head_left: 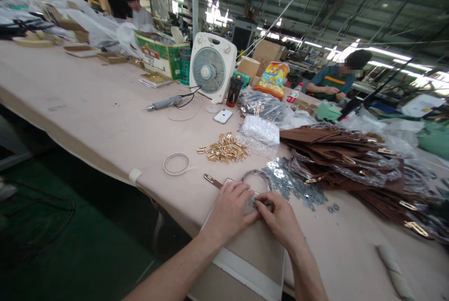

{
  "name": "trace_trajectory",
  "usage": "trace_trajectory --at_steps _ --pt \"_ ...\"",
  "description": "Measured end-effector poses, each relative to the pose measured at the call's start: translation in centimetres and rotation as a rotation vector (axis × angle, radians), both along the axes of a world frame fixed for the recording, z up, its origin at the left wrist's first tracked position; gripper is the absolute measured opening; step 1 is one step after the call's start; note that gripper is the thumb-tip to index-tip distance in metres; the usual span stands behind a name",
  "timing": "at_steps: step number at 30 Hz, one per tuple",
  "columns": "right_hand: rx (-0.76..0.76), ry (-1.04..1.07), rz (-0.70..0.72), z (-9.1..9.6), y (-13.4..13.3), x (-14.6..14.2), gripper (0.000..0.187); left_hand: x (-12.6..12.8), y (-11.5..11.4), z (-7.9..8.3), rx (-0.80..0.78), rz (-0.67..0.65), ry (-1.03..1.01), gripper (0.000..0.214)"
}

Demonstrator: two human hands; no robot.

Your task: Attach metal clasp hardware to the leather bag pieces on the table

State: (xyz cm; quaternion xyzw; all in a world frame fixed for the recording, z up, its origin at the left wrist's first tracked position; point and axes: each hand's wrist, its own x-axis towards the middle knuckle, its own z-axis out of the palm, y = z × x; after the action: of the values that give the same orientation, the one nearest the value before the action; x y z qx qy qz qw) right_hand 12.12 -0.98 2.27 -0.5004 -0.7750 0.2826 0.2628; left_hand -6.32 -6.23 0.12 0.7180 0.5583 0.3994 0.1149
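My left hand (231,209) lies flat with its fingers stretched out, pressing on a beige, box-like surface (257,252) with a white band. A brown strap (216,183) with a gold metal fitting pokes out past its fingertips. By the fingertips of both hands sits a small grey metal plate (251,199). My right hand (279,216) pinches thumb and fingers together at the plate's edge; what is between them is too small to make out. Just beyond the hands curves a plastic-wrapped handle (258,173).
Gold fittings (228,148) and grey metal plates (293,181) lie heaped beyond my hands. Brown pieces with wrapped handles (343,156) are stacked at right. A tape roll (176,164), electric screwdriver (164,103), phone (223,116) and fan (212,68) stand farther off. Several people work behind.
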Motion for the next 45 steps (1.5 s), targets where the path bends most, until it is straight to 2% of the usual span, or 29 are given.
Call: trace_trajectory --at_steps 6,11,19,26,32,37,41,43,45 --pt "-0.061 0.007 0.054 -0.1 0.4 0.5 0.017 -0.3 -0.1 0.4 -0.04 -0.014 -0.032 0.038" --pt "-0.163 0.106 0.083 -0.4 0.3 1.0 0.024 -0.5 0.1 0.6 -0.046 -0.012 -0.092 0.026" --pt "-0.191 0.149 0.097 0.1 0.2 1.0 0.027 -0.5 0.1 1.0 -0.066 -0.015 -0.112 0.019" --pt "-0.103 0.014 0.136 0.5 0.3 1.0 0.025 -0.5 0.2 0.9 -0.073 -0.014 -0.108 0.016" --pt "-0.028 -0.042 0.144 0.6 0.6 0.9 0.018 -0.2 0.1 1.1 -0.071 0.021 -0.06 0.023" --pt "-0.036 0.061 0.062 0.5 -0.7 0.5 0.017 -0.1 0.3 0.8 -0.065 0.006 -0.009 0.025" --pt "-0.032 0.311 -0.029 -0.2 -2.1 1.0 0.02 -0.4 0.9 -0.4 -0.031 -0.012 0.049 0.028" --pt "-0.039 0.486 -0.124 -0.6 -2.1 2.2 0.026 -0.5 1.4 -1.0 0.0 -0.023 0.07 0.027" --pt "-0.002 0.63 -0.296 -1.0 -1.4 4.4 0.033 -0.5 1.8 -1.4 0.021 -0.028 0.085 0.026"
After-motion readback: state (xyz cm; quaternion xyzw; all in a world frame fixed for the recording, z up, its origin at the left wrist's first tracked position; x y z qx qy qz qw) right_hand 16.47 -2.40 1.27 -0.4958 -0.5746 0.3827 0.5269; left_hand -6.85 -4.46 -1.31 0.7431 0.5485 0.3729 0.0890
